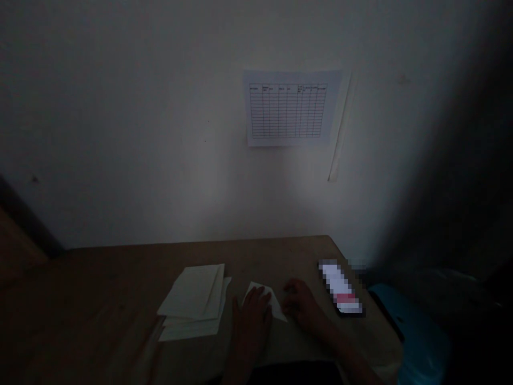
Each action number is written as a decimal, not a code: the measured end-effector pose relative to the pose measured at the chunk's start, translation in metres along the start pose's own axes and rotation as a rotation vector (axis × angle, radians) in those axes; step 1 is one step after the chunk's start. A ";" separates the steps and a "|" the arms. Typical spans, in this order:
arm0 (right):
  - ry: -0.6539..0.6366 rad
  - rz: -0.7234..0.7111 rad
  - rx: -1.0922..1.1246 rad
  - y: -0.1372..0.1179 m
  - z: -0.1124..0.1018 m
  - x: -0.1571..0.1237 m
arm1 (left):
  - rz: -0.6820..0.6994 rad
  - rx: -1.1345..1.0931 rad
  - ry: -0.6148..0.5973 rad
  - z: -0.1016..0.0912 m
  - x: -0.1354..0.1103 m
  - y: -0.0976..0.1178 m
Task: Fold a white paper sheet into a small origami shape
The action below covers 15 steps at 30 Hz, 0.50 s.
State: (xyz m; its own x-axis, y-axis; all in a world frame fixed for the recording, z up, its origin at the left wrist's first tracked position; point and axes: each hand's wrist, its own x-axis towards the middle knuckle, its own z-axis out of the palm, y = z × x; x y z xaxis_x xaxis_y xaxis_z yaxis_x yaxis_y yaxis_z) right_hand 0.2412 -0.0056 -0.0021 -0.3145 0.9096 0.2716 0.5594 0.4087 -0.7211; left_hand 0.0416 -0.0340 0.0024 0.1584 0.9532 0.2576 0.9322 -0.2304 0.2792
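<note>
My left hand point(253, 315) lies over a small piece of white paper point(276, 309) on the table, fingers spread and pressing it flat. The paper looks folded, with a slanted right edge and a corner pointing toward me. Just to its right is my right hand point(301, 303), its fingers loosely curled and apart, with nothing visible in them. The fingertips come close to the paper's edge; in this dim light I cannot tell whether they touch it. A loose stack of white paper sheets point(194, 294) sits left of my left hand.
A phone point(340, 291) with a lit, blurred screen lies near the right edge of the brown table point(120, 267). Beyond that edge stands a blue plastic object point(420, 331). A printed table sheet point(292, 109) hangs on the wall behind, beside a narrow strip point(340, 133).
</note>
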 end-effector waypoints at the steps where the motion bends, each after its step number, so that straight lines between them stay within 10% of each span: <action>1: 0.018 0.007 -0.006 0.001 0.003 0.001 | 0.001 0.000 -0.004 0.000 0.000 0.000; 15: 0.128 0.071 -0.171 0.015 0.027 0.053 | 0.001 -0.022 0.015 0.002 0.000 -0.001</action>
State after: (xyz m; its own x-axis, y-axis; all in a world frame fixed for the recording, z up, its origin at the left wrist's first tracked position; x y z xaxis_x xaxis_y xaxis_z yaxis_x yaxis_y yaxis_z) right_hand 0.2121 0.0472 -0.0156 -0.1763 0.9341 0.3103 0.7020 0.3403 -0.6256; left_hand 0.0411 -0.0337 0.0000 0.1541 0.9501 0.2714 0.9245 -0.2355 0.2997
